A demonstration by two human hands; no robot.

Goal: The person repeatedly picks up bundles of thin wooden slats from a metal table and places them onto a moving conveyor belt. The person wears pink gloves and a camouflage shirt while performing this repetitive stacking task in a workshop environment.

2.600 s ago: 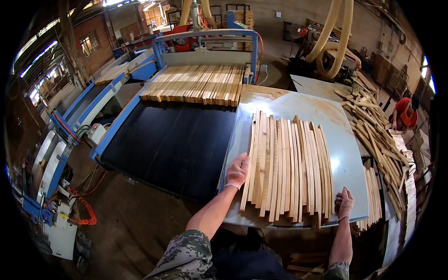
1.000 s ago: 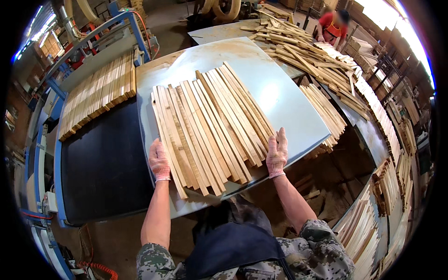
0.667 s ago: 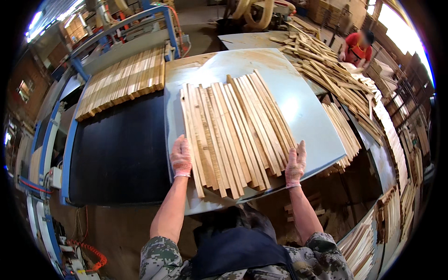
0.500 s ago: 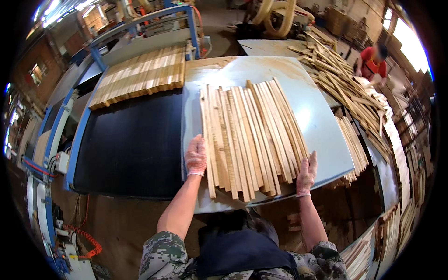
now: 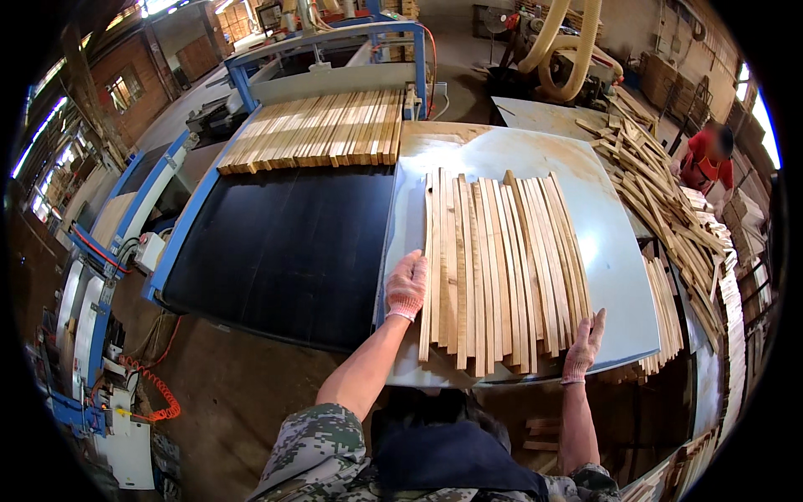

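Flanking wood strips [image 5: 498,268]: left hand [image 5: 406,284], right hand [image 5: 584,347] at edges

Daylight from windows [image 5: 125,84] upper left & right; glare on table [image 5: 602,243]; fisheye edges bent, dark.

Two gloved hands [image 5: 406,284]; about fourteen wooden slats [image 5: 500,268].

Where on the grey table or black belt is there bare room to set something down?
The black belt is bare between the far row of slats and its near edge. The grey table is free beyond the fanned slats and along its right strip. It is crowded between the left hand and right hand.
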